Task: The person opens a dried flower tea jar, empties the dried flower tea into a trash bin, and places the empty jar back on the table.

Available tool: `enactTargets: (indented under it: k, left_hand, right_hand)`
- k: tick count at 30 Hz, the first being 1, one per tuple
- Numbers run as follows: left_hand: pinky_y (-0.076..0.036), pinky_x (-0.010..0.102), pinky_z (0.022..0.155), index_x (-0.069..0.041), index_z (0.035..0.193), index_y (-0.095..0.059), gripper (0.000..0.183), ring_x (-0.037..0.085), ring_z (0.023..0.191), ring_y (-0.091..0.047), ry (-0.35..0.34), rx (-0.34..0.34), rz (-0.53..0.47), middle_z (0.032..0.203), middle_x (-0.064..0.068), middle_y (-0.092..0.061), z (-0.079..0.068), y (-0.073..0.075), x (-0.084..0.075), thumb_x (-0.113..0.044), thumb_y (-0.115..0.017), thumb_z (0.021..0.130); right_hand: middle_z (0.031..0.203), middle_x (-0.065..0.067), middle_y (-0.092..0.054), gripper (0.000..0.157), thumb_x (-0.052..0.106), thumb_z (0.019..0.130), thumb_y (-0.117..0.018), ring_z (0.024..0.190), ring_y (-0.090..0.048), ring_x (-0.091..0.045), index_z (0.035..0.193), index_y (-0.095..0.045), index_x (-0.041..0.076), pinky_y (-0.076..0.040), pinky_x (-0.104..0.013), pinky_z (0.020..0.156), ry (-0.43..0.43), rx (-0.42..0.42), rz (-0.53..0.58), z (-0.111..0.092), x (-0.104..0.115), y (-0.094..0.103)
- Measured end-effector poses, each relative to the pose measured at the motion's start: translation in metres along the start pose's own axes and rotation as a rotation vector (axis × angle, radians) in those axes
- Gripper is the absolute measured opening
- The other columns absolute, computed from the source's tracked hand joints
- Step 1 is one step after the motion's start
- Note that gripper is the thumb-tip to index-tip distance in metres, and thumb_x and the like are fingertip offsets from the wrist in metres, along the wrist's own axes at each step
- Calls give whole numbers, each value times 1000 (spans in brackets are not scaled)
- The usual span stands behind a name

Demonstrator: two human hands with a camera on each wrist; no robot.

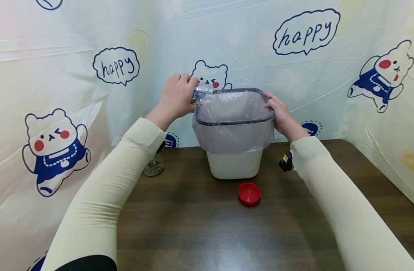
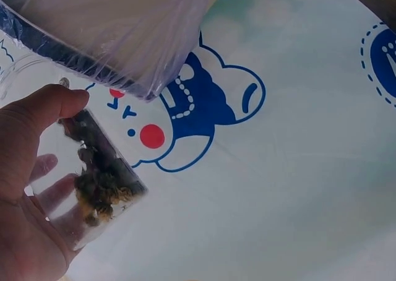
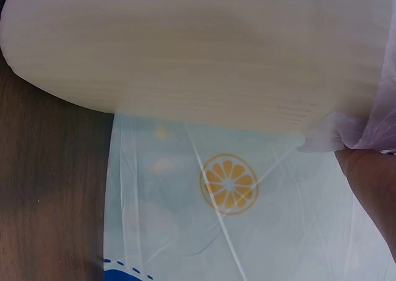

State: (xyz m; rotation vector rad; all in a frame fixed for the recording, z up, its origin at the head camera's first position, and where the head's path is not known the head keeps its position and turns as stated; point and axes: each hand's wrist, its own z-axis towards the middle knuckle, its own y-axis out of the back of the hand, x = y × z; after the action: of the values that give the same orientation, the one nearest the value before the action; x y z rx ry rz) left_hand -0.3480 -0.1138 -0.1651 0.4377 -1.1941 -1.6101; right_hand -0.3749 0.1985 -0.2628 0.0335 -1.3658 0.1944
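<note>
While your left hand [image 1: 175, 98] grips a clear jar [image 1: 200, 94] tilted at the bin [image 1: 234, 165] rim, your right hand [image 1: 282, 114] clasps the bin's other side w/ its liner; 1 red lid [image 1: 249, 193] on desk [image 1: 193, 218].

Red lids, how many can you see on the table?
1. A single red lid lies on the brown table, in front of the white bin lined with a plastic bag. Others could be hidden behind the bin.

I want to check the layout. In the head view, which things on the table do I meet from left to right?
Glass → bin → red lid. The left hand holds a jar at the bin's left rim; the right hand grips its right rim.
</note>
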Motion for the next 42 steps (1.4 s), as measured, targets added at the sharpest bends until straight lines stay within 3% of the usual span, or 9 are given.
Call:
enactTargets:
  k: [16, 42]
  left_hand:
    - [-34, 48, 101, -1, 132, -46, 68, 38, 111, -43, -19, 36, 65, 126, 23, -50, 4, 0, -3, -27, -80, 79]
    - [-34, 46, 101, 1, 132, -48, 66, 38, 109, -44, -88, 15, 168, 125, 23, -51, 6, -3, -5, -25, -78, 80]
  right_hand:
    - [161, -4, -12, 62, 8, 94, -36, 141, -18, -18, 155, -24, 12, -24, -30, 109, -3, -8, -8, 0, 0, 0]
    - [161, -3, -11, 63, 8, 94, -36, 141, -19, -18, 155, -23, 14, -27, -28, 107, -10, -11, -8, 0, 0, 0]
